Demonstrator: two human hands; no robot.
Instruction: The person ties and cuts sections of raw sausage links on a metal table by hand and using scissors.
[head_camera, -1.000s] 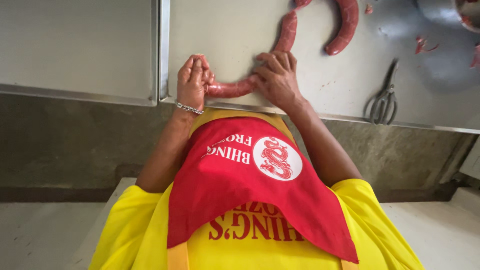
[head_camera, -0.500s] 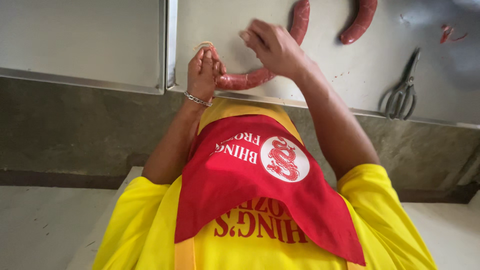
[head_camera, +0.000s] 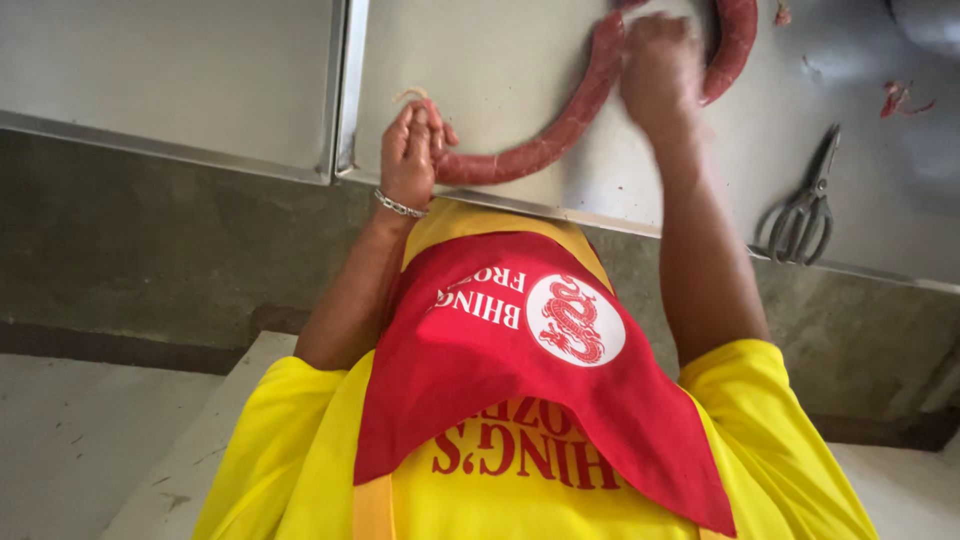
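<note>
The left hand (head_camera: 412, 150) is up at the near edge of the counter (head_camera: 480, 60), wrist bent and wearing a thin silver bracelet (head_camera: 398, 205), its fingers closed in a tight grip around the tied end of a long red sausage (head_camera: 560, 125); a pale scrap of casing or string (head_camera: 412, 95) pokes out above the fingertips. The right hand (head_camera: 660, 65) is stretched farther over the counter, arm nearly straight, and it is blurred, so I cannot tell whether its grip is closed on the sausage or just resting against it. The sausage is deep red and smooth, lying flat on the counter in a long curve from the left hand up past the right hand; a second curved length (head_camera: 735, 45) lies just beyond. The counter is grey metal, made of two sheets with a raised seam (head_camera: 345, 90) between them. A pair of scissors (head_camera: 805, 205) lies to the right, well apart from both hands, and a few red scraps (head_camera: 900, 98) sit near the far corner. Below the counter edge is a dull concrete face (head_camera: 150, 240), and the person wears a yellow shirt (head_camera: 300, 450) with a red apron (head_camera: 540, 400).
</note>
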